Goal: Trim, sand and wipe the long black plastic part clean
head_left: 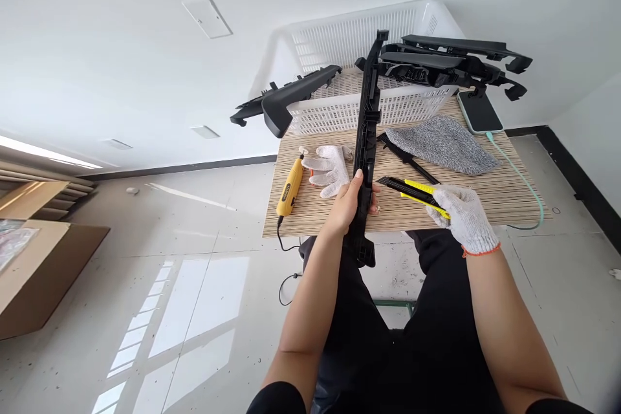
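My bare left hand (348,202) is wrapped round a long black plastic trim piece (367,123), which stretches from over the basket down to the table's front edge. In a white knit glove with an orange cuff, my right hand (463,217) grips a yellow utility knife (420,191). Its dark blade points left, close to the trim piece, and I cannot tell whether it touches. Left of the trim piece lie an empty white glove (331,170) and a yellow corded power tool (291,187). Behind the knife rests a thin black plastic strip (417,165).
A white plastic basket (330,118) stands at the back of the wood-striped table (320,220). Black trim parts (436,61) lie across its right side, others (295,94) across its left. A grey cloth (444,142) and a phone (480,111) on a green cable lie at right.
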Available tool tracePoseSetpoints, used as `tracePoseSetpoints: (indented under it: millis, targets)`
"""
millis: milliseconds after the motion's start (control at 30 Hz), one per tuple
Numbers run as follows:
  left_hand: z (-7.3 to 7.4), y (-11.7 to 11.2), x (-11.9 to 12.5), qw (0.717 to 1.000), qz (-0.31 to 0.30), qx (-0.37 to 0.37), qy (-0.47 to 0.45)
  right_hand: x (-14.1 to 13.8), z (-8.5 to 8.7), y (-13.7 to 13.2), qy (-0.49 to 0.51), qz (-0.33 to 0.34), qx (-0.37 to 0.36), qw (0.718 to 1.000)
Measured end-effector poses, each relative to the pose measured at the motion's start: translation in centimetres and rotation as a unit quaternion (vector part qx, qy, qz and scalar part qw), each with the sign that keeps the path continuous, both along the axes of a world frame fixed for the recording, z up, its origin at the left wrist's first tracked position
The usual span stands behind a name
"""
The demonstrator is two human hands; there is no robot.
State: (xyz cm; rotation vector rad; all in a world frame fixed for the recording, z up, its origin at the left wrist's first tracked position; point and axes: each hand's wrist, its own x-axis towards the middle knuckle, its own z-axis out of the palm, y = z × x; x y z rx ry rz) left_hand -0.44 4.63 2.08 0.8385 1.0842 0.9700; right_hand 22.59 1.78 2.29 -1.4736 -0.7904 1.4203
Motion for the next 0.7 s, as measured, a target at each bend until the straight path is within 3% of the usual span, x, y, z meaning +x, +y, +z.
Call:
tracePoseSetpoints:
  millis: [133,400,700]
  targets:
    - [-0.11,0.24,-0.08,1.000,-0.010,-0.016,-0.002,-0.02,0.04,-0.03,-0.002,0.009,0.005,1.000]
    - [-0.36,-0.52,0.39,0.996,-0.020,0.084,-0.011,0.07,-0.22,0.04,-0.010,0.020,0.006,1.000]
    - [-0.19,-0.30,0.50,0.998,0.010,0.048,0.037,-0.17,0.10,0.09,-0.025,0.013,-0.002,1.000]
